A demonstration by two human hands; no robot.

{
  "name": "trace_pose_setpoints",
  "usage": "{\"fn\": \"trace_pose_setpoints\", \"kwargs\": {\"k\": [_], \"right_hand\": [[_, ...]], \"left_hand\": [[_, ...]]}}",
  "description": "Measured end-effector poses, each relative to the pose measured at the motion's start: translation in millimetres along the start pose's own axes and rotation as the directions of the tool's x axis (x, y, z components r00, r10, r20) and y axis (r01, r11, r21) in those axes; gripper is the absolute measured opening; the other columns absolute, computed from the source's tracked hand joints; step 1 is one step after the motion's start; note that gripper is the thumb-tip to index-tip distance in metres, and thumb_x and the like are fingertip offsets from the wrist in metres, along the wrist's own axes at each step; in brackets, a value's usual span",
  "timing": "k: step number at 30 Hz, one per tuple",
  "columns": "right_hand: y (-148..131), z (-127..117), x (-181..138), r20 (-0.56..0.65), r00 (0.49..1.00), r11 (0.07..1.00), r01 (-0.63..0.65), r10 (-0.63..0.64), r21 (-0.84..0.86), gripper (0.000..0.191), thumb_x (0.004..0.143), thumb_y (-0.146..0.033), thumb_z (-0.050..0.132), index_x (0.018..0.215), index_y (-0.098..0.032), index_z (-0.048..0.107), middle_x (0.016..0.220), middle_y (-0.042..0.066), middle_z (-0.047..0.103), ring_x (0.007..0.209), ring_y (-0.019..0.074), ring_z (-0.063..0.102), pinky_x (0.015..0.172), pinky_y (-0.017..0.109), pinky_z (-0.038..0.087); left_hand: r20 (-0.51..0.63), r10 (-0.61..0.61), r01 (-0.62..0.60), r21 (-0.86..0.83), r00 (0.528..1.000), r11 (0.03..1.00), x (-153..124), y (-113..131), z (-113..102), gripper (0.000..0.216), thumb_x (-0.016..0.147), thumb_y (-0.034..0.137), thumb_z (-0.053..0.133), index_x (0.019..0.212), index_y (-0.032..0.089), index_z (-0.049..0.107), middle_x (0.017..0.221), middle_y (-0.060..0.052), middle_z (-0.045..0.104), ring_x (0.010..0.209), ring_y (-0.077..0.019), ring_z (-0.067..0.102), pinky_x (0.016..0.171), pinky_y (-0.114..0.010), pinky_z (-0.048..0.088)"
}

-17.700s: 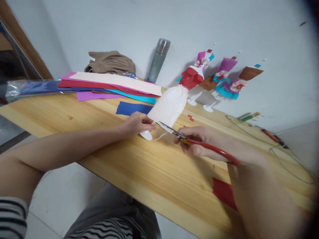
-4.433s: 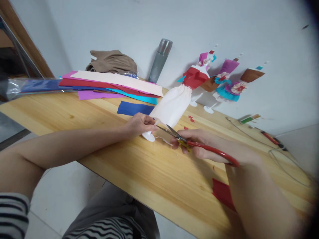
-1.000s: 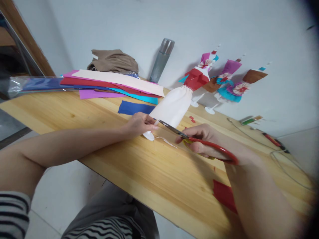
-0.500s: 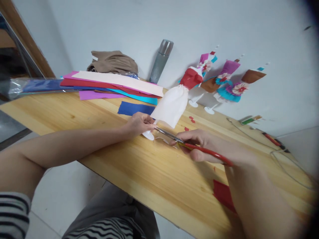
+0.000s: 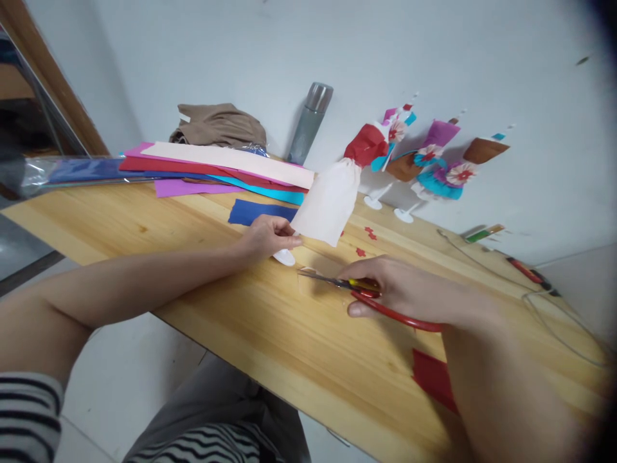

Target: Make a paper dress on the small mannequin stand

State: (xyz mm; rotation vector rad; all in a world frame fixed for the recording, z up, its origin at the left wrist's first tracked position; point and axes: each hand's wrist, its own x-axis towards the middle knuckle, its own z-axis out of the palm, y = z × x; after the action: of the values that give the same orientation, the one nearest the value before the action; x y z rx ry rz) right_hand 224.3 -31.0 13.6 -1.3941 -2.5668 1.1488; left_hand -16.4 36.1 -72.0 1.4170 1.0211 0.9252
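My left hand (image 5: 272,239) is closed, pinching the lower left edge of a cream-white gathered skirt (image 5: 330,199). The skirt hangs on a small dress form with a red bodice (image 5: 367,145), tilted in view. Its round white base (image 5: 284,258) shows just below my left fingers. My right hand (image 5: 385,289) grips red-handled scissors (image 5: 395,316), their blades pointing left, below the hem and apart from it. A thin pale offcut (image 5: 308,270) lies by the blade tips.
Behind the skirt stand several small dressed forms (image 5: 436,154) and a grey flask (image 5: 311,122). Coloured fabric strips (image 5: 226,161) and brown cloth (image 5: 219,125) lie at the back left. A blue piece (image 5: 260,212), red scraps (image 5: 370,233), red cloth (image 5: 434,379) and a cable (image 5: 482,260) rest on the table.
The scissors have moved down and away from the hem, and the hold on their handles has shifted. My left hand stays at the skirt's edge.
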Motion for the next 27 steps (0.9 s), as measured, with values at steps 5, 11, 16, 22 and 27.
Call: {"fn": "trace_pose_setpoints", "kwargs": {"k": [5, 11, 16, 22, 27], "right_hand": [[-14, -13, -9, 0.047, 0.999, 1.000, 0.004, -0.004, -0.005, 0.054, 0.080, -0.067, 0.065, 0.098, -0.016, 0.068, 0.073, 0.000, 0.056, 0.064, 0.0149, 0.048, 0.058, 0.027, 0.039], [-10, -13, -10, 0.063, 0.991, 0.989, 0.108, -0.114, 0.096, 0.047, 0.088, -0.064, 0.057, 0.092, -0.017, 0.062, 0.077, 0.001, 0.053, 0.068, 0.0146, 0.047, 0.061, 0.027, 0.040], [-7, -12, -8, 0.085, 0.987, 0.983, 0.124, -0.137, 0.136, 0.049, 0.089, -0.066, 0.055, 0.093, -0.017, 0.062, 0.081, 0.003, 0.056, 0.070, 0.0150, 0.048, 0.062, 0.028, 0.041], [-10, -16, -10, 0.141, 0.984, 0.989, 0.090, -0.106, 0.116, 0.048, 0.089, -0.064, 0.056, 0.091, -0.016, 0.061, 0.077, 0.003, 0.057, 0.066, 0.0142, 0.048, 0.059, 0.027, 0.039], [-11, -16, -12, 0.149, 0.983, 0.987, 0.092, -0.111, 0.133, 0.047, 0.086, -0.064, 0.060, 0.087, -0.017, 0.062, 0.074, 0.002, 0.059, 0.064, 0.0138, 0.050, 0.058, 0.027, 0.039]], "left_hand": [[-0.027, 0.058, -0.055, 0.086, 0.998, 0.995, -2, 1, 0, 0.031, 0.062, 0.040, 0.079, 0.067, 0.013, 0.066, 0.062, -0.001, 0.064, 0.059, -0.0132, 0.060, 0.051, -0.022, 0.043], [-0.071, 0.099, -0.091, 0.109, 0.993, 0.990, -2, 2, -1, 0.032, 0.062, 0.041, 0.081, 0.065, 0.014, 0.065, 0.061, -0.001, 0.062, 0.058, -0.0120, 0.057, 0.049, -0.021, 0.039], [-0.021, 0.017, -0.016, 0.009, 1.000, 1.000, -6, 7, 3, 0.028, 0.062, 0.034, 0.082, 0.065, 0.013, 0.064, 0.057, 0.002, 0.060, 0.051, -0.0086, 0.053, 0.047, -0.020, 0.037], [-0.049, -0.109, 0.106, -0.061, 0.993, 0.992, -11, 19, 5, 0.018, 0.075, 0.022, 0.074, 0.063, 0.012, 0.064, 0.061, -0.001, 0.068, 0.050, -0.0053, 0.052, 0.050, -0.017, 0.037], [-0.160, -0.056, 0.046, -0.067, 0.985, 0.997, -1, 18, -1, 0.015, 0.074, 0.019, 0.072, 0.064, 0.013, 0.063, 0.053, 0.003, 0.062, 0.046, -0.0054, 0.049, 0.048, -0.017, 0.037]]}}
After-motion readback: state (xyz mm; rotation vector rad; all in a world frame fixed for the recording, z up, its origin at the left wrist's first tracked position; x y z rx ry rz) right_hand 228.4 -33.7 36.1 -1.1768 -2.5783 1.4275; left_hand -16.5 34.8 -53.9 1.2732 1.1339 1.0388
